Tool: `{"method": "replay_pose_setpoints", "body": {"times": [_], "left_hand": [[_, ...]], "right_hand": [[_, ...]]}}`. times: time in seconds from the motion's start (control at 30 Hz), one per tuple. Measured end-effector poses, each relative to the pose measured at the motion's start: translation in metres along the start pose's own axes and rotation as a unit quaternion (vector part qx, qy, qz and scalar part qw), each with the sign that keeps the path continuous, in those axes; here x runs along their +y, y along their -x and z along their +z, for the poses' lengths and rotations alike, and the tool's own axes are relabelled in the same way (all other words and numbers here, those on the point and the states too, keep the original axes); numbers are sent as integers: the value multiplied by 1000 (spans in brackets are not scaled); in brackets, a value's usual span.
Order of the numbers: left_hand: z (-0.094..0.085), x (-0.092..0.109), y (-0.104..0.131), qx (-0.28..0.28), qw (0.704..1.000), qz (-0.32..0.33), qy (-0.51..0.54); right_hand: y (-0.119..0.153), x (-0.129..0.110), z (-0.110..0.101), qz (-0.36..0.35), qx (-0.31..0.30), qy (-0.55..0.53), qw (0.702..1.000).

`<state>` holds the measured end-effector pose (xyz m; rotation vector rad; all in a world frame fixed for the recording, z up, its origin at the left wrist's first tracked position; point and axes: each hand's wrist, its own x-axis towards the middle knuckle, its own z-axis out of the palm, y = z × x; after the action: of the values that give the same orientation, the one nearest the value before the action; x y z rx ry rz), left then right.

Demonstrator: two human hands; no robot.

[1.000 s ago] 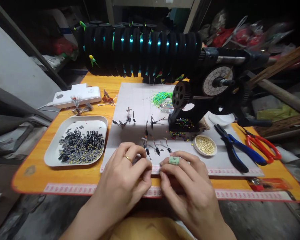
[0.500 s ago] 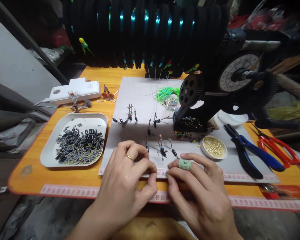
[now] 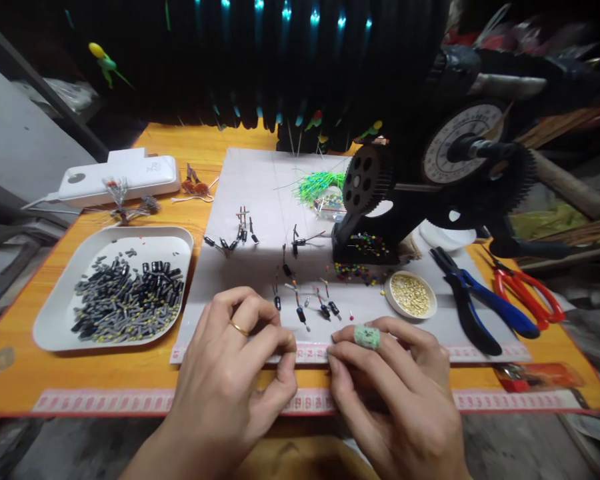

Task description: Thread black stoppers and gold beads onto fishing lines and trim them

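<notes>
My left hand (image 3: 233, 367), with a gold ring, is held low over the front edge of the white board (image 3: 205, 280). Its thumb and forefinger are pinched together; whatever lies between them is too small or hidden to name. A short gap to the right, my right hand (image 3: 395, 380) also has thumb and forefinger together, and a green wrap (image 3: 367, 337) circles one finger. What that pinch holds cannot be made out. Just beyond the fingertips are small black cylinders (image 3: 301, 315) with thin coloured stems, and a tiny red-headed piece (image 3: 351, 317).
A white tray (image 3: 50, 327) of grey and black pieces stands left. On the right are a dish of gold bits (image 3: 411, 295), blue-handled pliers (image 3: 473, 307) and red-handled pliers (image 3: 527, 290). A black geared machine (image 3: 370, 180) rises behind. Printed measuring tape (image 3: 105, 401) runs along the front.
The view has shifted, moving the table leftward in the picture. My fingertips are slightly farther apart, both still pinched. More black cylinders and the red-headed piece now show beyond them.
</notes>
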<state>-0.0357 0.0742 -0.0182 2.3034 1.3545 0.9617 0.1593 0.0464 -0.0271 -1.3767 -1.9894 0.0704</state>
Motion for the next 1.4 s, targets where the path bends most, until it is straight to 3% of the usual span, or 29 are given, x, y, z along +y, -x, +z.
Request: {"method": "replay_pose_setpoints", "body": {"times": [0.57, 1.4], "left_hand": [[2, 1, 0, 5, 1000, -7, -8], [2, 4, -2, -1, 1000, -13, -17]], "right_hand": [[2, 5, -9, 28, 4, 23, 999], [-1, 8, -13, 10, -20, 48, 999]]}}
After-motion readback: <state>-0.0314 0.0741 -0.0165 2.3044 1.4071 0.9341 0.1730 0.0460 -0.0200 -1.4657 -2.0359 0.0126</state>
